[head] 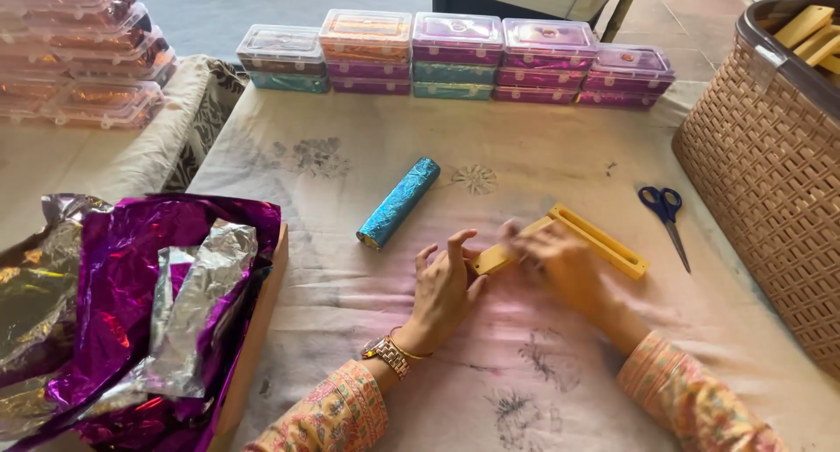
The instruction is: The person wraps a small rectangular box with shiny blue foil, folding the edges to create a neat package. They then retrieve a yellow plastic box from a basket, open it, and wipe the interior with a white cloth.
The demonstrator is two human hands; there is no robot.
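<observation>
Two bare hands meet over a yellow slotted frame [573, 240] lying at an angle on the cloth-covered counter [367, 277]. The left hand [444, 287] rests with its fingers [459, 242] spread and released, their tips touching the frame's near end; the right hand [564, 264] is motion-blurred and lies over the frame's middle, so whether it clasps the frame cannot be told. A blue foil-wrapped roll [398, 202] lies just beyond the left hand, apart from it, and blue-handled scissors [667, 216] lie right of the frame, near a woven plastic basket [761, 181] that holds several yellow pieces [809, 32] (only their upper ends show above the rim, and the basket itself is cut off by the right edge). Along the far edge of the counter stands a row of clear lidded boxes [455, 56], stacked two or three high, containing purple, teal and orange foil-coloured contents whose shape is hard to make out through the lids. A second pile of similar clear boxes [83, 54], with orange contents, sits at the upper left, cut off by the frame edge. At the lower left an open brown box [258, 329] holds crumpled purple foil sheets [122, 277] and silver foil sheets [197, 303], which hide its interior.
</observation>
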